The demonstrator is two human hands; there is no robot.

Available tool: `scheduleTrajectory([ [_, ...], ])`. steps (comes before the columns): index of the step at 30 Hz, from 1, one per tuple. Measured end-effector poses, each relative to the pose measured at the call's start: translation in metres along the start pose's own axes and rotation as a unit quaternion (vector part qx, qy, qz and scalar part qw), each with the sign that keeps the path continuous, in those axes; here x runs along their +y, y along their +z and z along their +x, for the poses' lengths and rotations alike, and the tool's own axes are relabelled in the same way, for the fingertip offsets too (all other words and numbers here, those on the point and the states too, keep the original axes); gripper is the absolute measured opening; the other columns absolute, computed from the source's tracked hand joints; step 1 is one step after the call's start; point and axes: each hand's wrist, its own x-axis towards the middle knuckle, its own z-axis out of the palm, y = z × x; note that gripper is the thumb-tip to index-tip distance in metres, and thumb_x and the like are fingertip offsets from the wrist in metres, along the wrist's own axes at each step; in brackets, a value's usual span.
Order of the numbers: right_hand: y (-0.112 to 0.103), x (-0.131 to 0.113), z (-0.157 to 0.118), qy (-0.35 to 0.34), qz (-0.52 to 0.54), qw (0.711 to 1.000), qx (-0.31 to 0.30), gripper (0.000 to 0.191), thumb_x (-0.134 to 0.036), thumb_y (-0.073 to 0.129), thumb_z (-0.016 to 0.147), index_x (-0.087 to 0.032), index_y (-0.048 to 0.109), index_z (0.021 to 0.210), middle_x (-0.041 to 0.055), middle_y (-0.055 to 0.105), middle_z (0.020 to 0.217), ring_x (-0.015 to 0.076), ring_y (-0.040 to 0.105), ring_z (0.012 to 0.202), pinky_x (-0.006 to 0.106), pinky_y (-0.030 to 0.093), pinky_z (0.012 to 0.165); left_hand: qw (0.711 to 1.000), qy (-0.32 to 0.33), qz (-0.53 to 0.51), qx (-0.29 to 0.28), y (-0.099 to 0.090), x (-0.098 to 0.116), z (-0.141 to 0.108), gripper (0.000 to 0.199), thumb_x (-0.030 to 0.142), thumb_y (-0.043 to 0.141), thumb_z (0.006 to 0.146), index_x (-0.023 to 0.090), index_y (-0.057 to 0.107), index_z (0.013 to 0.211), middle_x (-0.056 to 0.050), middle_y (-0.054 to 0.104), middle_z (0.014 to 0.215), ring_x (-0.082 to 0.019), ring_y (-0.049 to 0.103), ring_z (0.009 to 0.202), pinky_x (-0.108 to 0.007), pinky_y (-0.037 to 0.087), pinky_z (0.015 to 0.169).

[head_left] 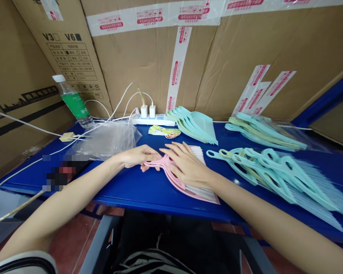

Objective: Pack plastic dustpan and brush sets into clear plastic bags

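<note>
A pink plastic hand broom (168, 169) with a looped handle lies on the blue table, its pale bristles (201, 192) pointing toward me at the right. My left hand (138, 156) pinches the handle's loop end from the left. My right hand (187, 164) lies over the broom's middle with its fingers spread, hiding part of the handle. To the right, a pile of teal and pale green hand brooms (274, 175) lies with their handles overlapping.
Stacked teal dustpans (194, 125) and a bagged broom bundle (263, 131) stand at the back. Behind them are a power strip (154, 121) with chargers, a water bottle (74, 101) and a clear plastic bag (107, 140). Cardboard sheets (148, 64) line the wall.
</note>
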Motion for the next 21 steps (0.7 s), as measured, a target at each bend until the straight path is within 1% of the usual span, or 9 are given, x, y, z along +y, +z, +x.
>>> scheduleTrajectory([
  [5, -0.0045, -0.0043, -0.0005, 0.016, -0.011, 1.0, -0.023, 0.057, -0.028, 0.038, 0.092, -0.013, 0.042, 0.147, 0.0154, 0.038, 0.155, 0.0365, 0.023, 0.146, 0.063, 0.017, 0.116, 1.0, -0.004, -0.012, -0.001, 0.0004, 0.0004, -0.0001, 0.038, 0.049, 0.07, 0.08, 0.01, 0.07, 0.081, -0.003, 0.071, 0.072, -0.003, 0.046, 0.039, -0.017, 0.032, 0.038],
  [10, -0.0067, -0.0052, -0.0004, 0.021, -0.012, 0.999, -0.037, 0.059, -0.029, 0.038, 0.093, -0.013, 0.038, 0.149, 0.0153, 0.034, 0.158, 0.0369, 0.019, 0.147, 0.064, 0.018, 0.116, 1.0, -0.008, -0.017, 0.0, 0.0014, 0.0011, -0.0002, 0.038, 0.048, 0.071, 0.08, 0.01, 0.071, 0.08, -0.003, 0.07, 0.071, -0.002, 0.045, 0.038, -0.017, 0.032, 0.037],
  [13, -0.0061, -0.0044, -0.0009, 0.02, -0.014, 0.999, -0.046, 0.059, -0.03, 0.037, 0.094, -0.013, 0.037, 0.15, 0.0153, 0.032, 0.159, 0.0371, 0.019, 0.147, 0.064, 0.019, 0.116, 1.0, -0.006, -0.019, 0.002, 0.002, 0.0004, 0.0005, 0.038, 0.047, 0.072, 0.08, 0.009, 0.071, 0.084, -0.003, 0.069, 0.07, -0.002, 0.044, 0.039, -0.016, 0.032, 0.037],
  [18, -0.0048, -0.0056, -0.0016, 0.015, -0.035, 0.999, -0.033, 0.058, -0.03, 0.034, 0.094, -0.014, 0.036, 0.15, 0.0163, 0.034, 0.158, 0.0363, 0.022, 0.147, 0.064, 0.02, 0.115, 1.0, 0.002, -0.003, 0.007, 0.0023, -0.0014, 0.0016, 0.04, 0.047, 0.071, 0.08, 0.008, 0.071, 0.087, -0.002, 0.066, 0.066, -0.002, 0.043, 0.038, -0.015, 0.031, 0.037],
  [21, -0.0057, -0.0086, -0.0008, 0.027, -0.04, 0.997, -0.052, 0.06, -0.029, 0.034, 0.094, -0.013, 0.032, 0.152, 0.0169, 0.031, 0.159, 0.0358, 0.019, 0.147, 0.064, 0.018, 0.116, 1.0, 0.012, 0.003, 0.009, 0.0024, -0.0008, 0.0015, 0.039, 0.046, 0.072, 0.079, 0.008, 0.071, 0.088, -0.002, 0.067, 0.066, -0.002, 0.043, 0.038, -0.015, 0.03, 0.036],
])
